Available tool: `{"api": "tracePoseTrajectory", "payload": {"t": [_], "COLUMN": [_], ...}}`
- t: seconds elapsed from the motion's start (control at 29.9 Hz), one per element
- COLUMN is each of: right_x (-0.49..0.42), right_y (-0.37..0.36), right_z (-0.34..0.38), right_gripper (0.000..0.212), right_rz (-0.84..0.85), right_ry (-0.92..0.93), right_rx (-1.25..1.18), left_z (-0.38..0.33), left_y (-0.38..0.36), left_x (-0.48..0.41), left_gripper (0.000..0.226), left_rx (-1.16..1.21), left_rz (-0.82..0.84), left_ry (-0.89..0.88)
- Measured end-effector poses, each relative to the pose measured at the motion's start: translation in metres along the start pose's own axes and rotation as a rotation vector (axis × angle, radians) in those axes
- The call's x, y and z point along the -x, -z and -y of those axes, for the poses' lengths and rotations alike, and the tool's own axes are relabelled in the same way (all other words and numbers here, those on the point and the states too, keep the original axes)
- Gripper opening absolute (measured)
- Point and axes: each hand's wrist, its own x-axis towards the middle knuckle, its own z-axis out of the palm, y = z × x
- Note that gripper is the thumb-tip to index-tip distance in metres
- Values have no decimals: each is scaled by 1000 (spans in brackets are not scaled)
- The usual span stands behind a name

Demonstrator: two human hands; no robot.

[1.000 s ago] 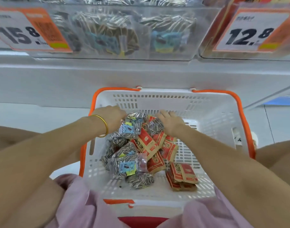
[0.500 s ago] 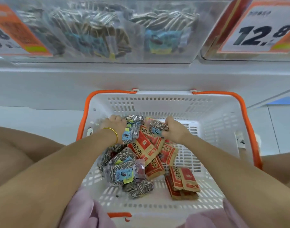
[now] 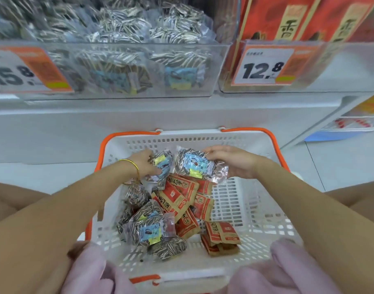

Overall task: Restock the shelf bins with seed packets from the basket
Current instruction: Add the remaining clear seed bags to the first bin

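Left hand (image 3: 144, 164) grips 1 clear seed packet (image 3: 161, 169) with a blue and yellow label, fingers curled round its left edge, gold bangle (image 3: 132, 164) on the wrist. Right hand (image 3: 230, 161) pinches a 2nd clear packet (image 3: 194, 164) by its right edge. Both packets are held side by side, nearly touching, above the pile and near the far wall of the basket (image 3: 203, 137).

Basket is white with orange handles (image 3: 274, 143), sitting between the person's knees, pink cloth (image 3: 92, 270) at its near rim. Inside: clear striped-seed packets (image 3: 147, 229) heaped on the left, red packets (image 3: 177, 198) in the middle, a few red-brown packets (image 3: 221, 237) at the near right. Right part of the basket floor is bare mesh.

Above and beyond the far rim, a white shelf front, then 2 bins. Left clear bin (image 3: 139, 45), tagged 15.8 (image 3: 22, 71), is heaped above its rim with matching striped packets. Right bin (image 3: 351, 66), tagged 12.8 (image 3: 264, 66), holds tall red packs (image 3: 287, 20). Open air between hands and bin rims.
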Motion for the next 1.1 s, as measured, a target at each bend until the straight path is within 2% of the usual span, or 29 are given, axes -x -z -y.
{"api": "tracePoseTrajectory", "payload": {"t": [0.1, 0.2, 0.23, 0.3, 0.37, 0.64, 0.77, 0.9, 1.0, 1.1], "right_x": [16, 29, 33, 38, 43, 49, 56, 65, 68, 72], "right_y": [3, 2, 0, -2, -9, -34, -45, -50, -55, -62], "right_z": [12, 22, 25, 25, 25, 27, 36, 45, 51, 59], "right_gripper": [18, 8, 10, 39, 52, 77, 55, 60, 76, 98], "right_rz": [33, 54, 60, 98, 147, 173, 89, 125, 157, 189], "right_ry": [57, 91, 98, 111, 124, 237, 321, 348, 393, 439], "right_rx": [-15, -81, -125, -239, -350, -464, -409, -415, -374, -392], "left_z": [-11, -16, -17, -18, -19, -28, -32, -37, -41, -46], "left_y": [17, 26, 28, 30, 32, 33, 31, 43, 54, 61], "left_x": [23, 40, 46, 56, 66, 88, 91, 100, 111, 126], "left_gripper": [54, 50, 49, 49, 50, 54, 57, 44, 35, 38], "left_rx": [541, 798, 849, 943, 1027, 1166, 1160, 1128, 1054, 973], "left_rz": [34, 101, 116, 144, 162, 226, 229, 230, 198, 180], "left_ry": [-25, -29, -32, -36, -43, -114, -137, -174, -227, -286]}}
